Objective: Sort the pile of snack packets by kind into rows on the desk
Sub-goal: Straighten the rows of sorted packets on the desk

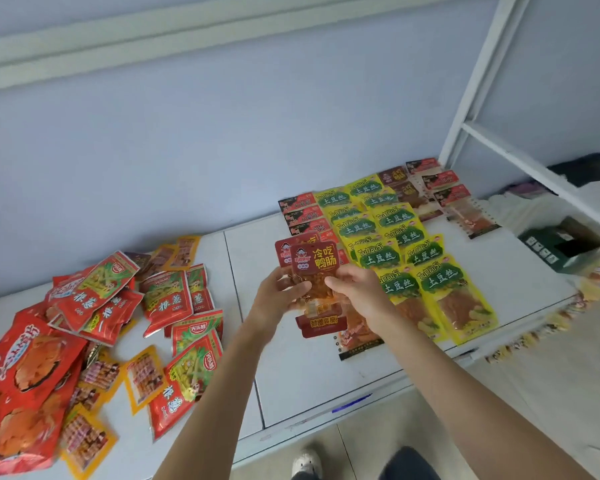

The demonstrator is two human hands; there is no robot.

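A dark red packet with yellow lettering (315,262) is held up above the white desk (291,382), with a second like packet behind it. My left hand (278,296) grips their left side and my right hand (355,289) pinches the right side. On the left of the desk lies the unsorted pile of snack packets (94,323), red, green-and-red and orange ones. To the right, yellow-and-green packets (406,258) lie in rows, with a row of red-topped packets (302,216) beside them and darker red ones (440,188) at the back.
A white metal shelf frame (492,98) rises at the right, with a dark green open box (565,247) near it. A string of small trinkets (548,323) hangs along the desk's right edge. The blue wall backs the desk. My shoes show on the floor below.
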